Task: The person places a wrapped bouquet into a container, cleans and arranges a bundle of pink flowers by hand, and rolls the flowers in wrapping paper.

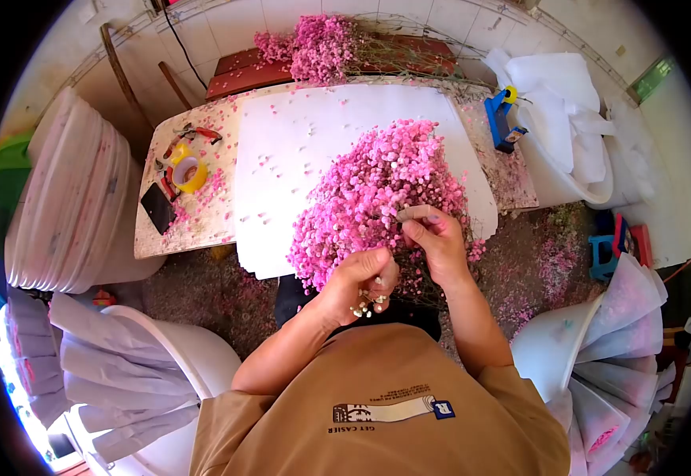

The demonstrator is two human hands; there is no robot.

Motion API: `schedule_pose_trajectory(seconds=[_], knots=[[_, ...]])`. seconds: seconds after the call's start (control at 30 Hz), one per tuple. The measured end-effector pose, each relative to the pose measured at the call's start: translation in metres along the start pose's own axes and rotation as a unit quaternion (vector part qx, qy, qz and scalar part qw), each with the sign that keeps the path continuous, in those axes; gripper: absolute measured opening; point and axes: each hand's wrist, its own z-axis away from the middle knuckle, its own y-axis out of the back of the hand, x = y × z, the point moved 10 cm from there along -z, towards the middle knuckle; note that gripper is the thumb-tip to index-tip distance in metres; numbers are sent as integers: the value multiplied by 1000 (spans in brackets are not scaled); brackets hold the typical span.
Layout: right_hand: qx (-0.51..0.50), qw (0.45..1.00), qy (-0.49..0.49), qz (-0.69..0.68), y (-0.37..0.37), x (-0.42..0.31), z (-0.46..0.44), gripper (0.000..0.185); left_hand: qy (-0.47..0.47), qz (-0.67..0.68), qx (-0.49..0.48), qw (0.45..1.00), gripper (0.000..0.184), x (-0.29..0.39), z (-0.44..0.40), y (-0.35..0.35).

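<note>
A large bunch of pink baby's breath (377, 186) leans over the near edge of a white sheet (274, 174) on the table, with its blossoms away from my body. My left hand (361, 282) is closed at the bunch's lower edge; small whitish blossoms (367, 306) on short stems poke out beneath its curled fingers. Thumb and forefinger of my right hand (434, 242) are pinched together at the bunch's right side, among the blossoms. The stems are mostly hidden behind the hands and blossoms.
Pliers (202, 133), yellow tape (190, 174) and a phone (157, 208) lie on the table's left. A blue tape dispenser (504, 124) stands right. More pink baby's breath (321, 49) lies behind. White tubs (202, 349) with wrapped bundles (115, 357) flank me.
</note>
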Motion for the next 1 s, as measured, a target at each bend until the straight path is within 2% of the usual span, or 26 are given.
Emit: schedule_pose_trajectory(seconds=[0.03,0.1,0.13,0.17,0.23,0.27,0.3,0.37,0.4,0.43,0.47,0.5,0.63,0.7,0.77,0.83,0.9,0.97,1.0], knots=[[-1,1000,-1,-2,-1,1,-1,15,0,-1,2,1000,36,1,3,-6],[-3,1000,-6,3,-4,4,-5,13,-33,-181,76,980,21,16,10,-13],[3,1000,-2,-30,-6,8,-7,10,-15,-185,53,981,12,15,12,-18],[-1,1000,-3,-31,-8,10,-8,10,-18,-185,56,981,12,19,13,-19],[27,993,-42,-110,-7,22,-8,8,-10,-333,99,938,12,30,14,-14],[7,993,-45,-105,-8,24,-9,6,-110,-422,103,894,24,45,11,-10],[5,993,-45,-104,-6,25,-9,6,-112,-422,104,894,24,45,5,3],[-35,985,-4,-170,-10,10,-6,6,-223,-514,233,795,29,73,9,29],[-75,976,23,-202,-10,7,-5,9,-191,-477,233,826,28,68,6,46],[-70,977,26,-200,-5,9,-5,9,-156,-438,231,855,28,65,6,55],[-98,971,36,-217,-5,8,-2,10,-146,-418,231,866,21,62,8,58],[-124,963,45,-234,-4,6,3,11,-141,-417,226,869,21,57,8,57],[-99,966,40,-235,-3,9,1,13,-167,-407,214,872,17,57,17,32],[-100,971,40,-216,-6,13,1,14,-230,-395,197,867,16,67,24,4],[-99,975,33,-195,-9,21,1,15,-225,-399,216,862,17,75,26,-1],[-114,976,33,-185,-15,23,4,17,-240,-468,241,815,18,90,24,-8],[-72,987,11,-142,-11,32,5,15,-235,-478,253,808,15,95,20,-11],[-74,987,10,-140,-13,29,6,13,-234,-530,245,777,11,95,15,-17],[-97,987,25,-125,-18,24,7,13,-234,-509,251,790,8,92,13,-11]])
